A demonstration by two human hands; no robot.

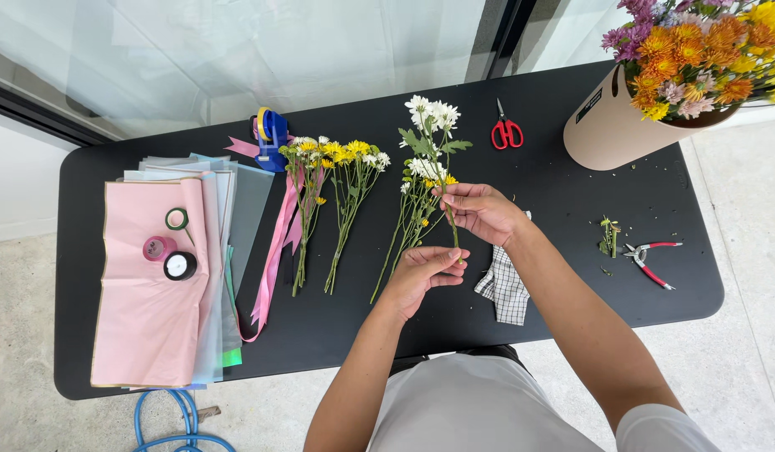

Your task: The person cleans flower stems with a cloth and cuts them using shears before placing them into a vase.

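At the far left of the frame a stack of pink and pale blue wrapping sheets (pixel 153 285) lies on the black rectangular surface (pixel 337 326), with three small rolls of tape (pixel 171 247) resting on the pink top sheet. Just right of the stack, a pink satin ribbon (pixel 274 251) trails down from a blue tape dispenser (pixel 271 134) at the upper left. Next come two loose bunches of yellow and white daisy-like flowers (pixel 337 159), stems pointing toward the lower edge.

In the centre, the left hand (pixel 425 272) sits low, its fingers (pixel 450 255) curled closed around the lower end of a thin green flower stem (pixel 450 226). The right hand (pixel 484 211) is just above and to the right, its fingers (pixel 448 194) pinched shut on the same stem higher up. The stem's long axis runs nearly vertical in the frame, from the left hand up through the right hand, and it continues toward the white chrysanthemum blooms (pixel 431 113) at upper centre; whether those blooms belong to this very stem I cannot tell. Both hands touch the stem; the left is nearer its cut end, the right nearer the leaves. A third bunch of small flowers (pixel 414 209) lies just left of the held stem.

Below the right wrist lies a checked grey and white cloth (pixel 505 289). Red-handled scissors (pixel 506 132) lie upper right of centre, a beige round box of orange, yellow and purple flowers (pixel 638 117) fills the upper right corner, and red-handled pliers (pixel 651 259) lie with stem cuttings (pixel 609 238) at the right.
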